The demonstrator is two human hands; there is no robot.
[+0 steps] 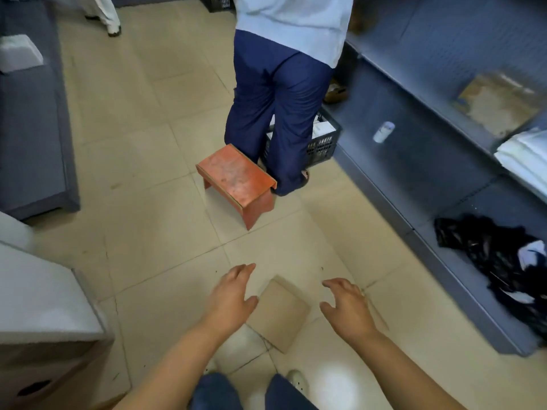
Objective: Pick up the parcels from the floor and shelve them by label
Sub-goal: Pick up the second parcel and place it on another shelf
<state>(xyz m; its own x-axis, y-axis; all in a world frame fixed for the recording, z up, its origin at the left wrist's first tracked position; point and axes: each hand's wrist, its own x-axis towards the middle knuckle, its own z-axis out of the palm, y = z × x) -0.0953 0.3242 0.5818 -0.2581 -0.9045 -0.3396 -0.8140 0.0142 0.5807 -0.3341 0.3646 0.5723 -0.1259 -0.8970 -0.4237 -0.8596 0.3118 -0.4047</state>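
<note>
A flat brown cardboard parcel (pixel 279 315) lies on the tiled floor just in front of my feet. My left hand (pixel 232 294) hovers at its left edge, fingers spread, holding nothing. My right hand (pixel 346 306) is a little to the right of the parcel, also spread and empty. Neither hand touches the parcel as far as I can tell. The grey-blue shelving (pixel 420 161) runs along the right, with a black plastic-wrapped parcel (pixel 497 261) on its lowest level, a brown flat parcel (pixel 500 102) and white parcels (pixel 527 158) higher up.
A person in blue trousers (pixel 281 113) stands ahead beside a black crate (pixel 322 140). An orange stool (pixel 236 182) sits on the floor behind them. A cardboard box with white foam (pixel 44 321) is at my left. Another grey shelf unit (pixel 32 128) stands far left.
</note>
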